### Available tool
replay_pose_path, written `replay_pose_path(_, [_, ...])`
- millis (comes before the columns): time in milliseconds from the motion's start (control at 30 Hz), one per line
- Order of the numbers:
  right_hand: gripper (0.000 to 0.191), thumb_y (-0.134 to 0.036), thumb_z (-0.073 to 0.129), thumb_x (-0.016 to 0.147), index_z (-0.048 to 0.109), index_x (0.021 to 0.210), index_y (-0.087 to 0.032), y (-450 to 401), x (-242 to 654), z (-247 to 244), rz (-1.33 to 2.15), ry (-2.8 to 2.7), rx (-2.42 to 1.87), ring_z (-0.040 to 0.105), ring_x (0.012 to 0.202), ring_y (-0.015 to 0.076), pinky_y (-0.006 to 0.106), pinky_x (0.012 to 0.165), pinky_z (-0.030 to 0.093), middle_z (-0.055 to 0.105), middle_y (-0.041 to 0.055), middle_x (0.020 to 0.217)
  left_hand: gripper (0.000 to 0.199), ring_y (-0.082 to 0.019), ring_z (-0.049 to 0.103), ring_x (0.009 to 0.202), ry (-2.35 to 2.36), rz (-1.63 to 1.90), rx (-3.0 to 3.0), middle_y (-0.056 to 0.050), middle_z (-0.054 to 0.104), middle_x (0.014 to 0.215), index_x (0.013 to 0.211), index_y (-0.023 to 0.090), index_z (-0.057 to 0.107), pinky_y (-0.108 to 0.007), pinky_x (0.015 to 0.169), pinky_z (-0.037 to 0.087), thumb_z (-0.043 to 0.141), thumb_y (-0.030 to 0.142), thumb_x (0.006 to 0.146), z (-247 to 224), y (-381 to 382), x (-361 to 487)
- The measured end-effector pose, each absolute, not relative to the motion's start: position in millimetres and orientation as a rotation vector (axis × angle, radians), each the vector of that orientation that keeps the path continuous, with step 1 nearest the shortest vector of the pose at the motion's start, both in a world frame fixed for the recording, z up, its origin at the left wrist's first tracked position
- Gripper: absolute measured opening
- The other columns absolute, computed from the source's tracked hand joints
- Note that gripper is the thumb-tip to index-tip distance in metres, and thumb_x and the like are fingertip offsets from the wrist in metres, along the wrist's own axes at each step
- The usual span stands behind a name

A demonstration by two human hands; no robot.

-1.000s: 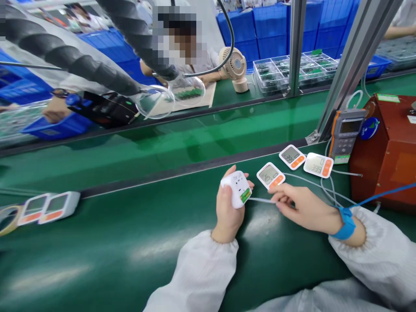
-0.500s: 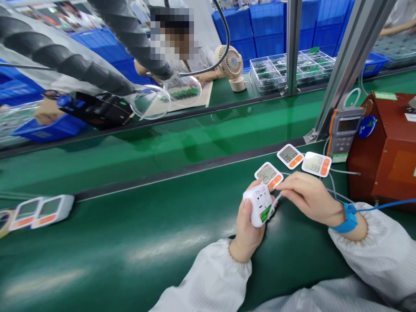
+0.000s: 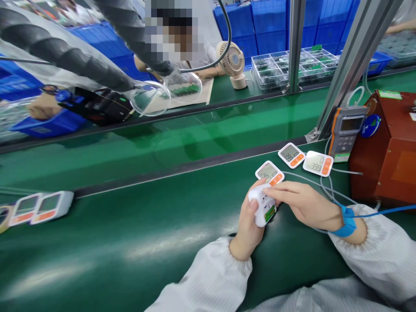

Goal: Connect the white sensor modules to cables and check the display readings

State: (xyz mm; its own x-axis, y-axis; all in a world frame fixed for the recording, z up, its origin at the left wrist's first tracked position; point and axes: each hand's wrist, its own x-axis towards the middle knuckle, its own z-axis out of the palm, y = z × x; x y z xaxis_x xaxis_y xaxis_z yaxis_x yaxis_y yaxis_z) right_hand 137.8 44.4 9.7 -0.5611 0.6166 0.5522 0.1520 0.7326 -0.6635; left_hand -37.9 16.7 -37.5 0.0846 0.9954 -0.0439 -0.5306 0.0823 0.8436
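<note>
My left hand (image 3: 249, 221) is closed round a white device (image 3: 262, 206), whose back with small dark openings and a green patch shows. My right hand (image 3: 303, 203), with a blue wrist strap (image 3: 348, 222), has its fingers on the device's upper right side; its thumb is hidden. Just behind lies a white monitor (image 3: 269, 172) with an orange button strip, its screen partly covered. Farther right are a second monitor (image 3: 291, 155) and a third monitor (image 3: 317, 164), both reading 399. Thin grey tubes (image 3: 339, 193) run behind my right hand.
A grey-orange meter (image 3: 347, 130) stands beside a brown-red box (image 3: 390, 151) at the right. Two more monitors (image 3: 50, 208) lie far left. Beyond the dark rail (image 3: 195, 164) are a fan (image 3: 232, 60), clear divided trays (image 3: 271, 67), ducts with clear hoods (image 3: 151, 99) and a person.
My right fingers have moved from a tube end beside the device onto the device itself. That tube end no longer shows at the device. My left hand still holds the device.
</note>
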Motion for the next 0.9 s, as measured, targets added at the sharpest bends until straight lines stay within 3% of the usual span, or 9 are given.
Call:
replay_pose_path(100, [0.04, -0.002, 0.036, 0.098, 0.064, 0.122, -0.018, 43.7, 137.7, 12.8, 0.625, -2.091, -0.632, 0.061, 0.102, 0.0153, 0.028, 0.084, 0.055, 0.062, 0.0078, 0.113, 0.06, -0.027, 0.065, 0.098, 0.764, 1.341, 0.768, -0.013, 0.068, 0.116, 0.131, 0.019, 0.058, -0.04, 0.086, 0.053, 0.06, 0.059, 0.086, -38.9, 17.9, -39.1])
replay_pose_path(267, [0.013, -0.022, 0.054, 0.103, 0.067, 0.102, -0.017, 42.3, 138.7, 15.5, 0.462, -2.093, -0.72, 0.06, 0.085, 0.015, 0.028, 0.074, 0.052, 0.064, 0.0057, 0.096, 0.059, -0.027, 0.064, 0.102, 0.791, 1.337, 0.804, -0.013, 0.069, 0.116, 0.132, 0.018, 0.057, -0.038, 0.088, 0.052, 0.057, 0.059, 0.089, -41.1, 16.2, -40.2])
replay_pose_path(500, [0.012, -0.018, 0.052, 0.101, 0.063, 0.096, -0.017, 41.5, 139.0, 16.2, 0.577, -2.06, -0.853, 0.059, 0.073, 0.0111, 0.024, 0.068, 0.049, 0.064, 0.0005, 0.085, 0.061, -0.027, 0.066, 0.097, 0.765, 1.353, 0.801, -0.012, 0.069, 0.113, 0.131, 0.019, 0.058, -0.04, 0.087, 0.053, 0.059, 0.06, 0.087, -37.6, 17.4, -38.0])
replay_pose_path(700, [0.018, -0.016, 0.048, 0.103, 0.065, 0.108, -0.018, 40.6, 135.3, 13.4, 0.59, -2.093, -0.715, 0.064, 0.093, 0.0142, 0.027, 0.084, 0.054, 0.068, 0.0041, 0.103, 0.057, -0.028, 0.063, 0.11, 0.8, 1.334, 0.865, -0.013, 0.069, 0.118, 0.133, 0.018, 0.058, -0.041, 0.098, 0.05, 0.058, 0.056, 0.09, -41.4, 14.6, -41.3])
replay_pose_path(900, [0.016, -0.02, 0.051, 0.103, 0.065, 0.093, -0.018, 38.8, 133.4, 11.1, 0.566, -2.106, -0.761, 0.061, 0.083, 0.0143, 0.027, 0.073, 0.049, 0.067, 0.0027, 0.09, 0.055, -0.028, 0.064, 0.11, 0.777, 1.315, 0.903, -0.013, 0.069, 0.119, 0.135, 0.019, 0.057, -0.04, 0.097, 0.05, 0.055, 0.055, 0.093, -42.9, 13.4, -42.7])
